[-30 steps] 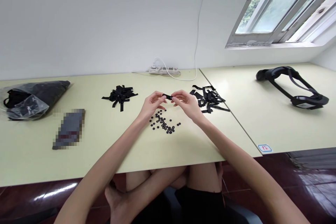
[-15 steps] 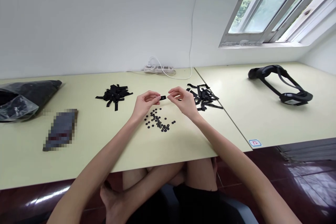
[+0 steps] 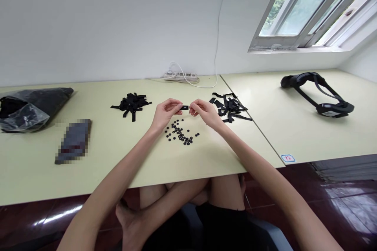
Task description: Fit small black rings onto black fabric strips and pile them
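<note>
Between my two hands, above the table, is a short black fabric strip (image 3: pixel 185 107) with a small light spot near its middle. My left hand (image 3: pixel 167 111) pinches its left end between thumb and fingers. At the right end, the fingertips of my right hand (image 3: pixel 204 110) are closed together on the strip's edge; how much they cover is hidden. Just below the hands lie many small black ring-like discs (image 3: pixel 180 135), scattered on the table. One pile of black strips (image 3: pixel 131 104) sits left of my hands, and another pile of black strips (image 3: pixel 231 108) is to the right.
A pale yellow-green table (image 3: pixel 118 164) has a seam on the right. A black headset (image 3: pixel 332 108) lies at far right, a plastic bag (image 3: pixel 32 111) at far left, with a blurred dark object (image 3: pixel 73 141) nearby. A power strip (image 3: pixel 181 76) stands against the wall.
My right hand's fingertips have closed in on the strip's right end, where a gap showed before. The strip is now more level, its light spot more visible. The view has shifted slightly.
</note>
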{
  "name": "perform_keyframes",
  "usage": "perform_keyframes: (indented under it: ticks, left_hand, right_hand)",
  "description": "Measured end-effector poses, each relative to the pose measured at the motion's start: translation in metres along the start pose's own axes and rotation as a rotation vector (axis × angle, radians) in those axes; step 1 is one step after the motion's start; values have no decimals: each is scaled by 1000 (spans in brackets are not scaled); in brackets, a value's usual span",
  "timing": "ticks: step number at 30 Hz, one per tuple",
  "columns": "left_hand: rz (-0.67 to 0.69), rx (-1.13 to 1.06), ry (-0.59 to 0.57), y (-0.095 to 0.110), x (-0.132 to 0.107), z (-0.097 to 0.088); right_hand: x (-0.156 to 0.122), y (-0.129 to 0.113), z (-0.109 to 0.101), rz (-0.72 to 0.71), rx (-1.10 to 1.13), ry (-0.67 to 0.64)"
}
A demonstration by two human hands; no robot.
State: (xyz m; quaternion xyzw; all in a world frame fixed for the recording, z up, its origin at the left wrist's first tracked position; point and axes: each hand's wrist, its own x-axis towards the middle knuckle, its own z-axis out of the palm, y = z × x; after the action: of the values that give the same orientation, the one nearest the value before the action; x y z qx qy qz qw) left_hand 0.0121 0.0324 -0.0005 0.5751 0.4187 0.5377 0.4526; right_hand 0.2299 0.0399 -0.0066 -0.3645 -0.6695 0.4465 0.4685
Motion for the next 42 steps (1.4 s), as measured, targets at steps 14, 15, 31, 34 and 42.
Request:
perform_keyframes:
  ticks: [14, 15, 31, 34, 42]
  left_hand:
    - [26, 79, -130, 3, -5, 0]
    - [28, 74, -123, 2, -5, -1]
    - [6, -49, 189, -17, 17, -25]
    - [-14, -234, 485, -27, 32, -49]
    - [27, -525, 935, -24, 45, -90]
  right_hand:
    - [-4, -8, 3, -59, -93, 52]
    - [-5, -8, 3, -68, -118, 46]
    - [-4, 1, 0, 19, -207, -29]
    - [-4, 4, -1, 41, -255, -52]
    - [-5, 8, 1, 56, -383, -143]
